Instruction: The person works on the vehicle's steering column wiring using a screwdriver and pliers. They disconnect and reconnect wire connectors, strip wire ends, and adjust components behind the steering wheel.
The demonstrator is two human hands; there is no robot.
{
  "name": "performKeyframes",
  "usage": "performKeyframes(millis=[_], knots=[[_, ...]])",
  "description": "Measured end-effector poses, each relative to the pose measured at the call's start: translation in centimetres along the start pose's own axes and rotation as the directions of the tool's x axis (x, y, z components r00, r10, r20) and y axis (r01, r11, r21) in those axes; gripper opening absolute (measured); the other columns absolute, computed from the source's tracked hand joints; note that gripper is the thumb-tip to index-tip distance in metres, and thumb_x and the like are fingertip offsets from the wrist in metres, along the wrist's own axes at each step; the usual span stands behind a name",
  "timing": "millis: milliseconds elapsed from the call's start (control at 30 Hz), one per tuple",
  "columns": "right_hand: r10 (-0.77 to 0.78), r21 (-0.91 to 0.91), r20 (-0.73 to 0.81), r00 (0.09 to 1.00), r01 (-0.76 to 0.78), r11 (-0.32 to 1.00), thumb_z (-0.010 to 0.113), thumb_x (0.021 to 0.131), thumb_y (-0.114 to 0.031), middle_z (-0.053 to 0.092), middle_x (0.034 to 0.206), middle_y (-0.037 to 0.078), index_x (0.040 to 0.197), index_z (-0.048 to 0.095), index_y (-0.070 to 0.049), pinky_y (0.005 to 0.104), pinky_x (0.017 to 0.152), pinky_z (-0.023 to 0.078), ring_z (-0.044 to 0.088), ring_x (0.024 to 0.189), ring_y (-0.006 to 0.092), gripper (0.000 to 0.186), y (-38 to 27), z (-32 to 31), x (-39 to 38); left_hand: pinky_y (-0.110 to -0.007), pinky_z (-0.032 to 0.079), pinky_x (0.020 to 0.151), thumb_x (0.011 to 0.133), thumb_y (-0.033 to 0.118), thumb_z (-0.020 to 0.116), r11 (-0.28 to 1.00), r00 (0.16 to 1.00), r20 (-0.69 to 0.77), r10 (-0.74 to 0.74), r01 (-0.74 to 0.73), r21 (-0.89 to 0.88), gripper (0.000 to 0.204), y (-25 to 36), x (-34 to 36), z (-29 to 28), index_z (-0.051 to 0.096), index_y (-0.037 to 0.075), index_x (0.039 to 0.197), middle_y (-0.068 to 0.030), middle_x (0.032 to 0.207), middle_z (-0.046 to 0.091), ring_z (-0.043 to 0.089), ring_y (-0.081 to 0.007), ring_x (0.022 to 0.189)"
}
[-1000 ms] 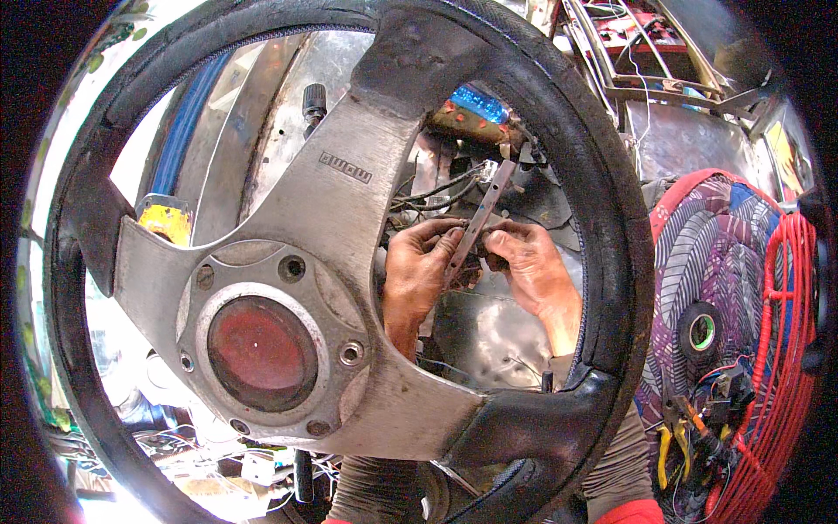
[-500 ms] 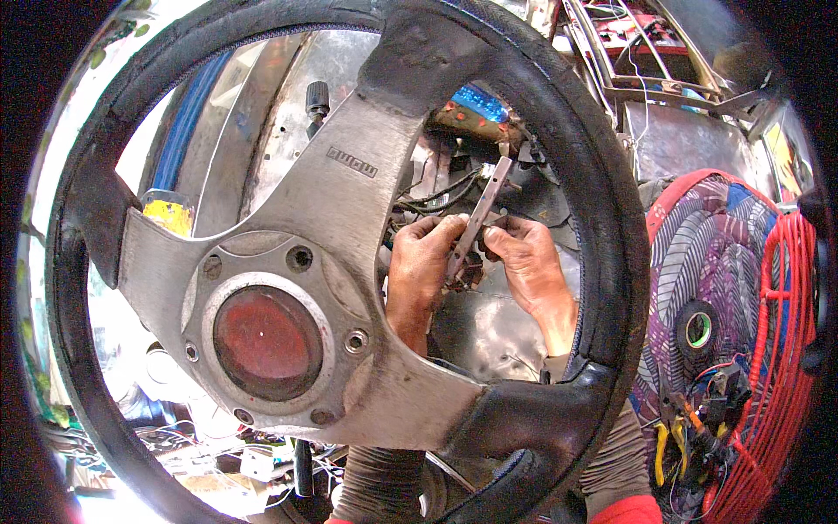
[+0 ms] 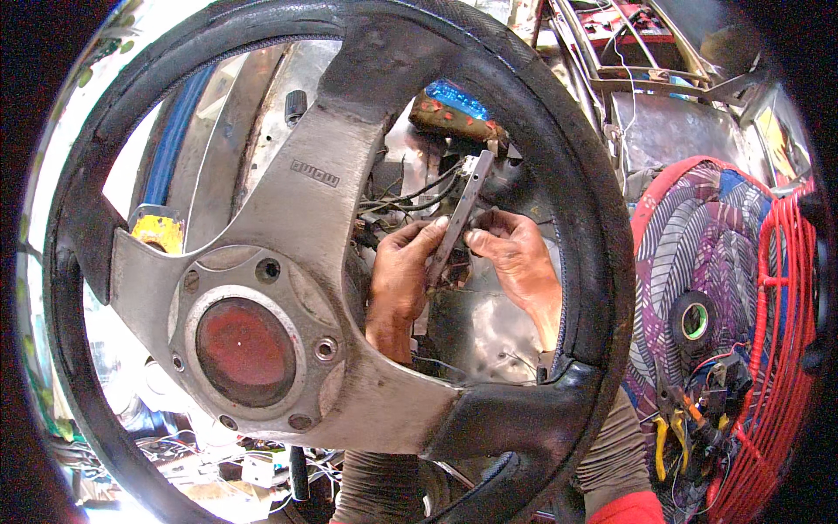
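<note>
Through the gap between the spokes of the steering wheel [image 3: 262,205], both my hands are at work behind its rim. My left hand [image 3: 400,278] is closed on a narrow grey metal bar with small holes [image 3: 463,203], thumb pressed along its side. The bar stands tilted, its upper end leaning right. Just right of the bar, my right hand [image 3: 522,262] is closed in a pinch, thumb against curled fingers. Whatever lies in that pinch is too small or hidden to make out. Dark wires [image 3: 410,205] run behind the bar, left of its upper part.
The wheel's rim and spokes surround my forearms. On the patterned cloth seat [image 3: 672,244] at right lie a black tape roll [image 3: 693,320], yellow-handled pliers [image 3: 670,437] and a bundle of red cable [image 3: 781,349]. Loose wires [image 3: 192,450] spread at lower left. A metal frame [image 3: 650,83] stands far right.
The view has shifted, so the wheel sits slightly farther left. The bar is more upright in my left hand, and my right hand's fingertips have come a little away from it.
</note>
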State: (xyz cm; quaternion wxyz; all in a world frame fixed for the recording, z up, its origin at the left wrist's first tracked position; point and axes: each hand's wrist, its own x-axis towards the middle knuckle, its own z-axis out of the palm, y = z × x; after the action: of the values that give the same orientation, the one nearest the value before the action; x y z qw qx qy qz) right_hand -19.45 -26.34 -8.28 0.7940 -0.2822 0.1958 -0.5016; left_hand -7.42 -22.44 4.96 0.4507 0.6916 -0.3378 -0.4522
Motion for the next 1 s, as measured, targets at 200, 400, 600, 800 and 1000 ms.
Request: performKeyframes(millis=[200, 400, 600, 800, 1000], knots=[[0.045, -0.421, -0.174, 0.984, -0.115, 0.900, 0.077, 0.088, -0.012, 0.070, 0.098, 0.001, 0.103, 0.070, 0.000, 0.0286, 0.085, 0.051, 0.062, 0.089, 0.0091, 0.021, 0.2, 0.8, 0.6, -0.030, 0.050, 0.050, 0.099, 0.028, 0.067, 0.999, 0.998, -0.047, 0.031, -0.029, 0.036, 0.031, 0.3, -0.4, 1.4, 0.072, -0.002, 0.095, -0.0081, 0.077, 0.070, 0.063, -0.0150, 0.056], [-0.057, -0.503, -0.039, 0.998, 0.030, 0.864, 0.071, 0.088, -0.008, 0.069, 0.091, 0.002, 0.097, 0.068, 0.000, 0.0267, 0.079, 0.050, 0.060, 0.084, 0.0087, 0.012, -2.2, 1.8, -0.8, -0.029, 0.050, 0.051, 0.100, 0.029, 0.065, 0.996, 0.997, -0.068, 0.019, -0.013, 0.094, 0.033, 0.0, -0.3, 1.2, 0.073, -0.003, 0.095, -0.0078, 0.077, 0.070, 0.062, -0.0146, 0.056], [-0.058, -0.360, -0.084, 0.995, 0.024, 0.933, 0.071, 0.090, -0.011, 0.072, 0.100, 0.007, 0.106, 0.069, 0.004, 0.0305, 0.084, 0.052, 0.064, 0.091, 0.0126, 0.022, -2.6, 1.7, -0.2, -0.029, 0.054, 0.055, 0.100, 0.022, 0.067, 1.000, 1.000, 0.010, 0.014, -0.014, -0.023, 0.032, -1.2, 0.5, 0.3, 0.071, -0.007, 0.111, -0.0089, 0.085, 0.073, 0.067, -0.0154, 0.064], [0.060, -0.023, 0.035, 0.998, -0.059, 0.998, 0.071, 0.092, -0.013, 0.073, 0.107, 0.009, 0.118, 0.069, 0.006, 0.0330, 0.092, 0.051, 0.066, 0.098, 0.0142, 0.032, -0.8, 0.1, 0.2, -0.027, 0.057, 0.065, 0.102, 0.019, 0.064, 0.999, 0.997, 0.067, 0.047, -0.045, -0.030, 0.031, -1.4, 0.8, -0.5, 0.069, -0.005, 0.122, -0.0090, 0.095, 0.075, 0.069, -0.0133, 0.074], [0.059, 0.042, 0.008, 0.998, -0.059, 0.997, 0.082, 0.083, -0.013, 0.072, 0.098, 0.005, 0.108, 0.072, 0.001, 0.0282, 0.084, 0.050, 0.064, 0.089, 0.0126, 0.031, -0.2, -0.4, 0.1, -0.026, 0.056, 0.063, 0.101, 0.021, 0.067, 0.997, 0.998, 0.040, 0.056, -0.059, 0.054, 0.029, -1.3, 0.2, -0.6, 0.070, -0.003, 0.117, -0.0077, 0.093, 0.074, 0.069, -0.0129, 0.075]])
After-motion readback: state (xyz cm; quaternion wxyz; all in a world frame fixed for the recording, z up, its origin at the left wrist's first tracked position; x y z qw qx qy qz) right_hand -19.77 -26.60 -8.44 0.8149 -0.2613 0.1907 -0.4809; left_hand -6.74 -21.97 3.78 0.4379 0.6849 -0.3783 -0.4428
